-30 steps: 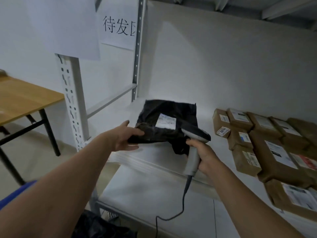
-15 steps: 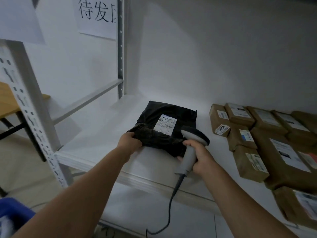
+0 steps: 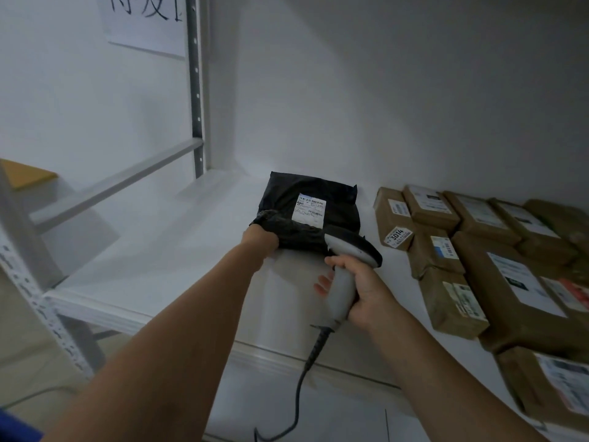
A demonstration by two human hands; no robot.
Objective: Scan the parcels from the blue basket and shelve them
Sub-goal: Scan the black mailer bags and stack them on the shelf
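Note:
A black plastic parcel (image 3: 331, 202) with a white label lies flat on the white shelf (image 3: 165, 250), near the back wall. My left hand (image 3: 259, 240) grips its near left edge. My right hand (image 3: 360, 291) holds a grey and black barcode scanner (image 3: 347, 269) by the handle, just in front of the parcel's near right corner; its cable hangs down past the shelf edge. A sliver of the blue basket (image 3: 16, 429) shows at the bottom left corner.
Several brown wrapped parcels (image 3: 446, 247) with labels fill the right side of the shelf. A perforated shelf post (image 3: 35, 301) stands at the left front, another post (image 3: 195, 90) at the back. A paper sign (image 3: 143, 23) hangs on the wall. A wooden table corner (image 3: 25, 177) shows far left.
The black parcel has gone from being held above the shelf edge to lying deeper on the shelf. Both hands moved forward with it, and my view has come closer.

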